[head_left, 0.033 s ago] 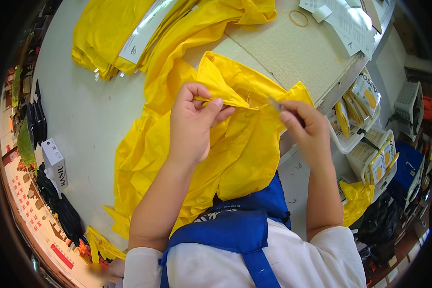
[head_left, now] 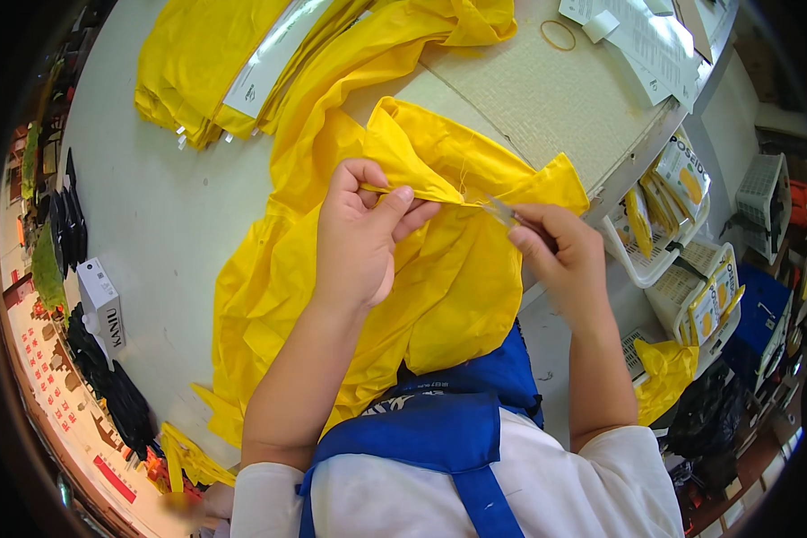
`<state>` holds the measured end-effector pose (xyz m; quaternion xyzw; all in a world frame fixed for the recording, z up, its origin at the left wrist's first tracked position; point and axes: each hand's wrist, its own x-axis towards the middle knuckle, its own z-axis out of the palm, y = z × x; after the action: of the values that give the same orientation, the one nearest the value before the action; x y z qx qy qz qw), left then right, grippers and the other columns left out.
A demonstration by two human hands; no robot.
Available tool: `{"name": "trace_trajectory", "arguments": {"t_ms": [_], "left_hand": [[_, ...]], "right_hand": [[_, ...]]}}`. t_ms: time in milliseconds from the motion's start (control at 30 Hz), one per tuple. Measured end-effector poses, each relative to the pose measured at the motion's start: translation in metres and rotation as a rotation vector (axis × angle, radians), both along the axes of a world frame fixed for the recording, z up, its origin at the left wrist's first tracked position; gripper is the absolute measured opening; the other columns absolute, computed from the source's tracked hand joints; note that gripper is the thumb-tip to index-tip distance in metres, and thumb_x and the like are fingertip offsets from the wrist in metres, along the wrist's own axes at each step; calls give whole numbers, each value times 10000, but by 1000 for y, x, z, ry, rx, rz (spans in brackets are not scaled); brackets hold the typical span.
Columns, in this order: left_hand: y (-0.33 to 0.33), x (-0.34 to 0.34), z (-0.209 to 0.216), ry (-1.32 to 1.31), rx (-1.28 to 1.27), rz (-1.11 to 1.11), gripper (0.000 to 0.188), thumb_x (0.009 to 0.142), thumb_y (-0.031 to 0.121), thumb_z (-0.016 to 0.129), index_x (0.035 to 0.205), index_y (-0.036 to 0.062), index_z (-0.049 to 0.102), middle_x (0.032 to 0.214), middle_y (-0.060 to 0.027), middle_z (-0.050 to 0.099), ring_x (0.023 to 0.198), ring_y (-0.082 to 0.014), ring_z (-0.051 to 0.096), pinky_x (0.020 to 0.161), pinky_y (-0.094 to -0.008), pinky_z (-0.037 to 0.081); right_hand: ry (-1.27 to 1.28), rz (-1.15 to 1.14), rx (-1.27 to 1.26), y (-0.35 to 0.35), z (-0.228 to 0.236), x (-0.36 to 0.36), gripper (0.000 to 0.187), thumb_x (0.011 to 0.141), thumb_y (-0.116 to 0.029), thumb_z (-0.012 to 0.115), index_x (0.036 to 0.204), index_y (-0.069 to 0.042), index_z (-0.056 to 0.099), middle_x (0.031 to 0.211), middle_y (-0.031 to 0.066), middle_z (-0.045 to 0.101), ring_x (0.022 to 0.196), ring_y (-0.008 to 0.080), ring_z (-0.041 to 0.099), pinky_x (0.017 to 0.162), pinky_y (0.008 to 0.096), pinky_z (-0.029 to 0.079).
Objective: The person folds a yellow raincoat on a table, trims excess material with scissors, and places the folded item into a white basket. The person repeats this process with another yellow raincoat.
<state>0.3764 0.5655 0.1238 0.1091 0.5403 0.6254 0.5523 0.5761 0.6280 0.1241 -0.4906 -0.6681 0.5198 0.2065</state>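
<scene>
A large yellow garment (head_left: 421, 296) lies bunched over the table edge and toward my lap. My left hand (head_left: 363, 224) pinches a folded edge of it between thumb and fingers. Loose pale threads (head_left: 463, 184) stick up from that edge, just right of my left fingertips. In my right hand (head_left: 560, 255) are small metal thread snips (head_left: 500, 213), their pointed blades aimed left at the threads. The blades lie over the yellow fabric; whether they touch a thread I cannot tell. The snips' handle is mostly hidden in my fingers.
Folded yellow garments (head_left: 193, 67) are stacked at the far left of the table (head_left: 143, 206). A rubber band (head_left: 558, 35) and papers (head_left: 650, 63) lie far right. White baskets (head_left: 641, 264) with packets stand at right. A box (head_left: 101, 300) and another person's hand (head_left: 217, 498) are at left.
My right hand has moved left and slightly down, bringing the snips closer to the loose threads. My left hand and the garment have barely shifted.
</scene>
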Motion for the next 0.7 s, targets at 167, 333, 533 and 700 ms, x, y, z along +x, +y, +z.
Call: {"name": "trace_trajectory", "arguments": {"t_ms": [167, 333, 533, 700], "left_hand": [[-8, 4, 6, -142, 28, 44, 199, 886, -63, 497, 948, 89, 386, 944, -110, 589, 876, -217, 644, 822, -357, 561], [-13, 6, 6, -136, 48, 37, 201, 886, -62, 501, 950, 93, 390, 943, -96, 593, 882, -210, 644, 828, -365, 561], [-18, 8, 8, -136, 63, 48, 203, 887, -63, 500, 949, 97, 392, 935, -86, 592, 883, -202, 642, 829, -367, 560], [-21, 5, 4, -130, 78, 50, 209, 880, -58, 507, 947, 113, 406, 978, -96, 614, 909, -224, 645, 836, -363, 553]], "right_hand": [[77, 9, -42, -19, -8, -8, 234, 814, -109, 703, 998, 23, 642, 848, 113, 647, 752, 151, 620, 678, 246, 486], [119, -42, -56, -26, -9, -15, 232, 819, -115, 699, 996, 23, 643, 855, 121, 650, 745, 150, 614, 677, 248, 483], [183, -126, -149, -34, -20, -12, 204, 833, -97, 683, 996, 18, 646, 856, 75, 650, 747, 109, 596, 677, 231, 474], [257, -326, 56, -17, -15, -4, 201, 842, -85, 672, 1006, 26, 636, 848, 39, 640, 746, 73, 571, 689, 206, 463]]}}
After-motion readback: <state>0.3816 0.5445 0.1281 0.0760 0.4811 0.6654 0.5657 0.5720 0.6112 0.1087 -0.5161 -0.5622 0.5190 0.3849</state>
